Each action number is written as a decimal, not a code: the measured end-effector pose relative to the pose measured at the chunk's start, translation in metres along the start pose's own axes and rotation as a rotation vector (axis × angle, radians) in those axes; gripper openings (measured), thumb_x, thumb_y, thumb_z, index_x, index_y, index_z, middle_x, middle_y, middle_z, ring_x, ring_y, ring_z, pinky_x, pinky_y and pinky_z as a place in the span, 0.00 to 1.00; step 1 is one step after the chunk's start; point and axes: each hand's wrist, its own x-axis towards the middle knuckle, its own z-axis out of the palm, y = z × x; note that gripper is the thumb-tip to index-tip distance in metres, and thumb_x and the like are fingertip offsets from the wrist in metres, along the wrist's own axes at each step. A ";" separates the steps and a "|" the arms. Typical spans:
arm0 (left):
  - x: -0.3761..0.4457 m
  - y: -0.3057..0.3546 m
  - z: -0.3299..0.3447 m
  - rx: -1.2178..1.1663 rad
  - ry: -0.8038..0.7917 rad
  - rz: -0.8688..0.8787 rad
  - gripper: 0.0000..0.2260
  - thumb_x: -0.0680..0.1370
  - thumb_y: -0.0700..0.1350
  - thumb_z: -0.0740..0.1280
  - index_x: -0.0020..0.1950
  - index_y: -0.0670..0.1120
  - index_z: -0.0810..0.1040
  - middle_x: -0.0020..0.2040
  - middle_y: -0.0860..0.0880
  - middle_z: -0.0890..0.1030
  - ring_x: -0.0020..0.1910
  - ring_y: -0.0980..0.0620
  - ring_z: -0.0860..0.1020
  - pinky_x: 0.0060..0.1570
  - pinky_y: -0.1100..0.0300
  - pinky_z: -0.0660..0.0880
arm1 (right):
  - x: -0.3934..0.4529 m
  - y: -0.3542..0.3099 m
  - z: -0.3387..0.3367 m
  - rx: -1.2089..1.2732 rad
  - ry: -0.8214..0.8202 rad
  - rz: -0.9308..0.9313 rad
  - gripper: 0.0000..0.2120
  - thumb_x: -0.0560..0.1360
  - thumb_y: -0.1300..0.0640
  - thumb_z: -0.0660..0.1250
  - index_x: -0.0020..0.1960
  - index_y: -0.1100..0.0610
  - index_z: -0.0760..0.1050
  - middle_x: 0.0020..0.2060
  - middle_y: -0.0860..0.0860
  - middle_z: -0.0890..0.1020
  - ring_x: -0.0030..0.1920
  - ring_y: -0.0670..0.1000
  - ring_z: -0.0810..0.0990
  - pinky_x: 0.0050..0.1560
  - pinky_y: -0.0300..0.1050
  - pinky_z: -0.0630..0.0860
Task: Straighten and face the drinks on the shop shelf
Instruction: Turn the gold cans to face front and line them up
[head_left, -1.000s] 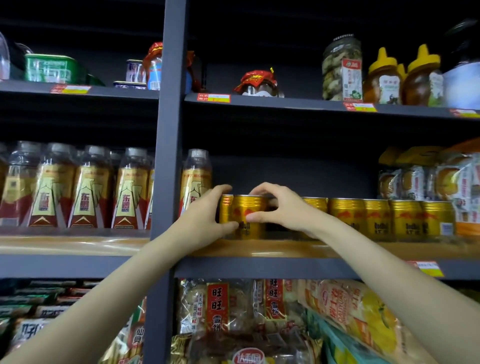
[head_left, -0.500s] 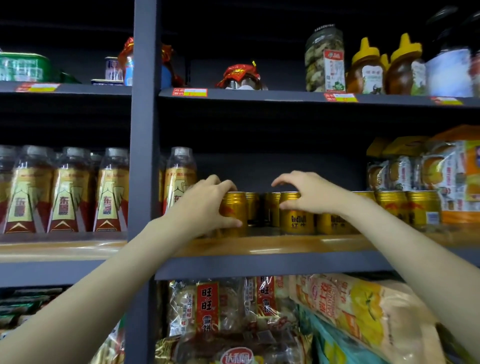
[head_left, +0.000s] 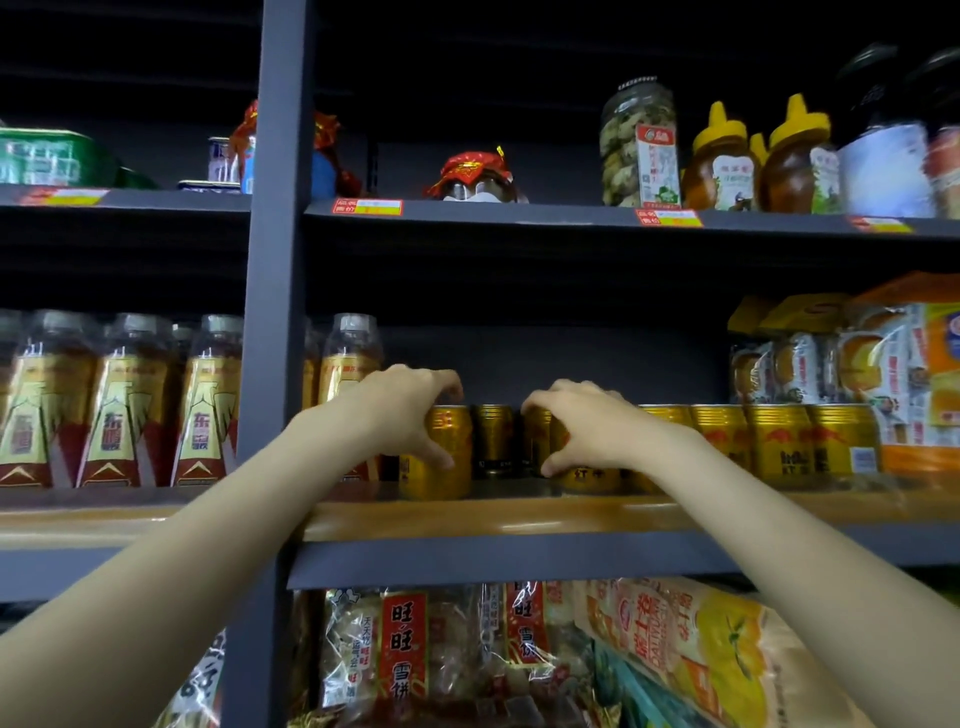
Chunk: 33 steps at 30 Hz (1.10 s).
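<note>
Both hands have spread apart: the left hand (head_left: 410, 410) grips one squat gold metal drink can (head_left: 441, 457), the right hand (head_left: 587, 426) another gold can (head_left: 587, 475). Each should be turned label-out, flush with the wooden shelf edge (head_left: 519, 514).

**Where things stood on the shelf**

You had cans (head_left: 779, 447) lined along the middle shelf (head_left: 519, 519) front edge, right of the upright post (head_left: 275, 312). Bottles (head_left: 130, 405) stood left of that post. Jars (head_left: 639, 145) sat on the shelf above; snack bags (head_left: 415, 649) lay below.

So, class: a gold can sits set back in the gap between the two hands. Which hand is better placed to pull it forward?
Probably the left hand: its can stands beside the set-back can.
</note>
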 end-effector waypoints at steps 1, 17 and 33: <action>0.000 -0.002 0.004 -0.023 0.002 0.003 0.31 0.70 0.52 0.73 0.70 0.51 0.64 0.62 0.48 0.74 0.56 0.50 0.73 0.50 0.60 0.71 | 0.001 -0.001 0.000 -0.022 -0.004 0.006 0.33 0.70 0.49 0.73 0.72 0.49 0.63 0.65 0.52 0.70 0.67 0.56 0.67 0.65 0.56 0.65; 0.029 -0.026 0.022 -0.295 -0.047 -0.030 0.29 0.73 0.52 0.70 0.71 0.54 0.62 0.68 0.50 0.69 0.64 0.50 0.70 0.60 0.57 0.70 | 0.027 0.005 -0.021 0.088 -0.074 -0.016 0.29 0.71 0.47 0.72 0.68 0.50 0.66 0.65 0.50 0.72 0.67 0.53 0.67 0.64 0.53 0.68; 0.039 -0.020 0.066 0.009 0.386 -0.023 0.28 0.72 0.63 0.65 0.69 0.54 0.66 0.62 0.52 0.76 0.62 0.53 0.72 0.66 0.59 0.62 | 0.184 -0.002 0.020 -0.191 -0.682 0.052 0.44 0.70 0.48 0.73 0.76 0.42 0.48 0.77 0.51 0.54 0.74 0.59 0.58 0.67 0.56 0.66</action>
